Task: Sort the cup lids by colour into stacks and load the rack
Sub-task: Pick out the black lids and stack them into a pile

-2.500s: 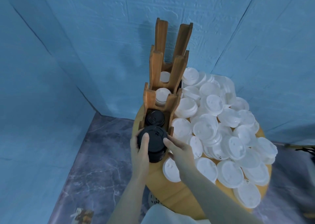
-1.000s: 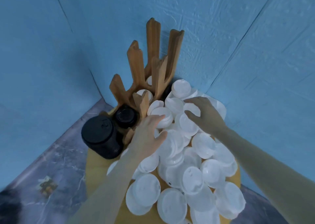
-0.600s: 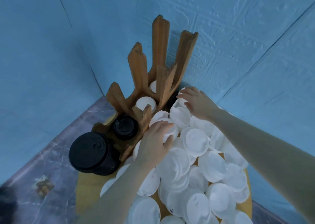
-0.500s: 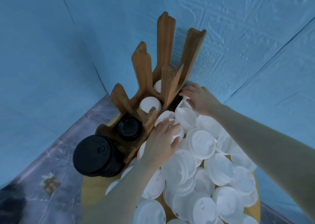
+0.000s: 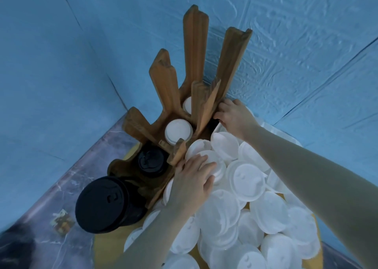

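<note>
- The left hand [image 5: 194, 178] lies flat, fingers fairly straight, on a white round plastic cup lid [image 5: 212, 162] at the near edge of the heap of white lids [image 5: 266, 211]; it presses rather than grips.
- The right hand [image 5: 235, 115] reaches further back, fingers curled down beside the tall stepped wooden rack [image 5: 196, 68]. What those fingertips have hold of, if anything, I cannot tell; they dip into the dark gap at the rack's foot.
- Just left of the left hand, the rack's near slots hold a stack of black lids [image 5: 151, 161]; beyond it sits a stack of white lids [image 5: 178, 130], and another white lid [image 5: 187, 105] shows deeper in.
- A big black stack [image 5: 104, 203] stands at the rack's front end, well left of the left wrist, on the round yellow wooden tabletop [image 5: 110, 246].
- To my eye, black is sorted and the white heap is the work remaining.
- Doing it well: gather lids facing the same way, nest them under the flat palm into a tidy column, then curl the fingers round the column's sides before lifting.
- Keep the column upright and lower it straight between the rack's posts; a tilted stack would probably catch on the wood and spill.
</note>
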Available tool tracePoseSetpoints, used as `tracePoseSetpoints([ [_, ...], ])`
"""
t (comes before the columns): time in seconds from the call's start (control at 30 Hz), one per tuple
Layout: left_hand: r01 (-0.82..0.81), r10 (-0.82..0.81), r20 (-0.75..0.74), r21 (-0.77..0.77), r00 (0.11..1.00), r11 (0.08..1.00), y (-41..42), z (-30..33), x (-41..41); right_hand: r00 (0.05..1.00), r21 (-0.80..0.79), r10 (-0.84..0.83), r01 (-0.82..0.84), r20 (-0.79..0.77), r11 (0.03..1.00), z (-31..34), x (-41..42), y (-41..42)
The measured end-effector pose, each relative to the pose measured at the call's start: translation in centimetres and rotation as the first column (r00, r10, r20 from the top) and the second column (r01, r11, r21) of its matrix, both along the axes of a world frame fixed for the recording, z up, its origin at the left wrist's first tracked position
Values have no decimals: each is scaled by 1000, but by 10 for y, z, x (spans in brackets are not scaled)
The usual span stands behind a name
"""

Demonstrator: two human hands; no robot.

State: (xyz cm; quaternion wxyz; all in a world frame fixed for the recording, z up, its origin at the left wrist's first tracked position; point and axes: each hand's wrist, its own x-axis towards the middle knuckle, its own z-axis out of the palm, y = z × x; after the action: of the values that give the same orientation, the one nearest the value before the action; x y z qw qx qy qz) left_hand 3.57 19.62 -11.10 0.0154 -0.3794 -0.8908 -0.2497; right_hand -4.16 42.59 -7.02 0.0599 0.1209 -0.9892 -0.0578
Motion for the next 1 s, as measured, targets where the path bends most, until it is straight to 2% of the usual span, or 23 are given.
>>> tracePoseSetpoints([
  [0.17, -6, 6, -18, -10, 1000, 1000, 2, 0, 2, 994, 32, 57, -54, -98, 998, -5, 1, 4],
  [0.3, -30, 35, -42, 103, 999, 994, 3, 2, 2, 946, -34, 65, -80, -317, 996, 6, 10, 15],
  [0.37, -33, 36, -15, 161, 999, 986, 5, 8, 3, 910, -123, -10, -45, -414, 991, 21, 22, 17],
  [0.43, -66, 56, 53, 221, 997, 973, 7, 21, 8, 865, -263, -161, 35, -475, 964, 35, 42, 14],
  [0.5, -112, 61, 172, 305, 983, 946, 11, 40, 16, 820, -412, -302, 89, -486, 907, 46, 70, 8],
  [0.57, -154, 29, 295, 411, 955, 899, 12, 61, 24, 815, -546, -372, 84, -444, 834, 54, 100, -1],
  [0.67, -181, -99, 486, 498, 868, 848, 9, 88, 34, 863, -672, -362, 36, -352, 739, 64, 144, -19],
  [0.77, -188, -243, 710, 471, 661, 862, 2, 100, 45, 894, -724, -323, -3, -310, 689, 70, 179, -38],
  [0.83, -204, -304, 796, 463, 523, 862, -6, 101, 56, 895, -751, -320, -24, -310, 660, 76, 196, -49],
  [0.87, -210, -321, 815, 463, 482, 861, -11, 102, 62, 895, -763, -319, -35, -311, 645, 80, 203, -55],
  [0.93, -218, -350, 827, 476, 439, 852, -21, 107, 76, 896, -775, -309, -58, -318, 629, 86, 217, -67],
  [1.0, -241, -358, 813, 502, 460, 831, -32, 119, 89, 901, -796, -305, -69, -308, 601, 92, 230, -82],
])
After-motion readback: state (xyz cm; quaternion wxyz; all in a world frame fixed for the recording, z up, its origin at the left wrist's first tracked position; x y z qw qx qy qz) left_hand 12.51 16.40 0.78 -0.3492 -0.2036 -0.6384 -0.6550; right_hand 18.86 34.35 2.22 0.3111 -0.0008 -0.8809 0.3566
